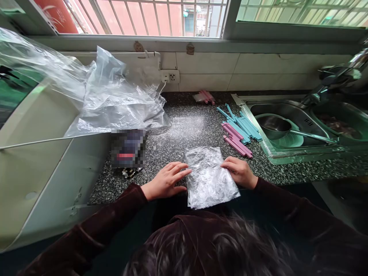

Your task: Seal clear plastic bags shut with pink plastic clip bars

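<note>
A clear, crinkled plastic bag [208,178] lies flat at the counter's front edge, its near end sticking out past the edge. At its left side my left hand [168,179] rests with fingers stretched out, the fingertips touching the bag's border. My right hand [238,171] has its fingers closed on the bag's upper right edge. Beyond the right hand lies a loose pile of long, thin plastic bag clips, with blue ones [240,124] behind and pink ones [237,142] in front.
A small packet with pink strips [205,97] sits near the wall. Large clear plastic sheeting [115,99] covers the back left, above a phone-like, blurred object [128,148]. A metal sink [306,147] at the right holds a pan [273,126]. A socket [170,76] is on the wall.
</note>
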Demonstrator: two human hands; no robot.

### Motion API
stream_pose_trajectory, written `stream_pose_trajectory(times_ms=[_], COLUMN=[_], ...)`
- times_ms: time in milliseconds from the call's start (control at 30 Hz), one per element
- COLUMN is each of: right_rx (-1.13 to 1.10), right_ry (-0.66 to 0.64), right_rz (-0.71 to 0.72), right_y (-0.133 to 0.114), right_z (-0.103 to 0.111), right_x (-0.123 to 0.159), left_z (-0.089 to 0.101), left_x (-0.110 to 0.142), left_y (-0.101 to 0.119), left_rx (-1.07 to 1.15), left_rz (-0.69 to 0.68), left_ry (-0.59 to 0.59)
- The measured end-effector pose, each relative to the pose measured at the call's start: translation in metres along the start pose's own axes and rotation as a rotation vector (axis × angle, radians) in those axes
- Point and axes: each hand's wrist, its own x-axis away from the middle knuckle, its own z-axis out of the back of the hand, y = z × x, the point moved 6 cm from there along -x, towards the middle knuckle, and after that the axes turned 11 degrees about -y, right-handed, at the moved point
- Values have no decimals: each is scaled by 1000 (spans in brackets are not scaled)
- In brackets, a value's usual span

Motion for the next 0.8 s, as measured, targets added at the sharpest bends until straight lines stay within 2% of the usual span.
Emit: stream_pose_trajectory(times_ms=[200, 333, 433, 533, 600, 800], right_rx=[-296, -421, -449, -439, -408, -159], right_ry=[73, 104, 113, 115, 116, -8], right_rz=[-174, -270, -309, -277, -227, -86], right_y=[9, 12, 12, 9, 7, 4], right_z=[6, 6, 4, 5, 6, -6], right_x=[-2, 0, -1, -1, -1, -8], left_z=[1, -11, -16, -10, -5, 2], left_x=[-5, -4, -13, -23, -26, -11], left_y=[3, 25, 40, 48, 45, 20], left_rx=[-32, -3, -56, -101, -134, -143], left_rz=[-32, -19, 82, 71, 53, 29], left_ry=[37, 2, 95, 261, 310, 233])
